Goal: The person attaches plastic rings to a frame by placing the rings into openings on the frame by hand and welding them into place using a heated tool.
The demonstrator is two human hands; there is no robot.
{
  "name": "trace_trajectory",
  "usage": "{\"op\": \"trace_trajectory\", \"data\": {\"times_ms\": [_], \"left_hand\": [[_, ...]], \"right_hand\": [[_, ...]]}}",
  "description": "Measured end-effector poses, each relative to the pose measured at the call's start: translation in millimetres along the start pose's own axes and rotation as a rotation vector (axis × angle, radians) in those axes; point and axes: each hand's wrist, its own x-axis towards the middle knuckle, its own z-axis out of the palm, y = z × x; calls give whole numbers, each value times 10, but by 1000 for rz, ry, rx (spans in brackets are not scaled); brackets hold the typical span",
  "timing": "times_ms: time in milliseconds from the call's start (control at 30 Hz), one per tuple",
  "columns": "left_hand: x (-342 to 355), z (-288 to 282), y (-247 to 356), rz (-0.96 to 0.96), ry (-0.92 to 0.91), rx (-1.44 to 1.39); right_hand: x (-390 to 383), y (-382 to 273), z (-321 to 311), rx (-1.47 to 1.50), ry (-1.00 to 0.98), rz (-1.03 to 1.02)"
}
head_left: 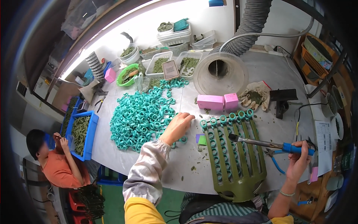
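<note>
My right hand (pixel 299 161) is wrapped round the blue handle of a soldering iron (pixel 261 143). Its dark, broad tip hovers over an olive-green slotted frame (pixel 238 186), which lies on the table before me. Teal rings (pixel 223 118) line the frame's far edge, and more show in rows between its slats. Over the table, between that frame and a big heap of loose teal rings (pixel 138 115), is my left hand (pixel 179 126). Its fingers are bent together; whatever they may hold is hidden. A grey sleeve covers the left forearm.
Pink blocks (pixel 210 102), a stained glove (pixel 257 95) and a clear funnel hood (pixel 231 72) stand beyond the frame. Blue-handled pliers (pixel 275 162) lie right. Tubs of green pieces (pixel 160 63) line the back. Another person (pixel 63 164) sits left by a blue crate (pixel 93 130).
</note>
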Motion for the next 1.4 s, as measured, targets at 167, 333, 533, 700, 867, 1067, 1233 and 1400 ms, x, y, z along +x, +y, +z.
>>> {"op": "trace_trajectory", "data": {"times_ms": [167,333,533,700,867,1067,1233,1400], "left_hand": [[-271,-123,99,-600,108,-826],[-382,-235,390,-589,84,-862],[-337,-176,853,-275,168,-633],[-204,-193,938,-72,199,-188],[-172,-23,889,-32,187,-188],[-167,-26,894,-26,187,-172],[-130,-90,938,-48,235,-229],[-759,-475,304,-653,411,98]], "right_hand": [[-28,111,103,18,-39,35],[-137,195,316,48,-83,81],[-257,303,489,12,-216,69],[-288,447,566,-6,-301,48],[-318,564,652,22,-317,86],[-333,524,636,17,-342,76],[-300,347,503,-28,-341,28],[-325,261,479,11,-325,91]]}}
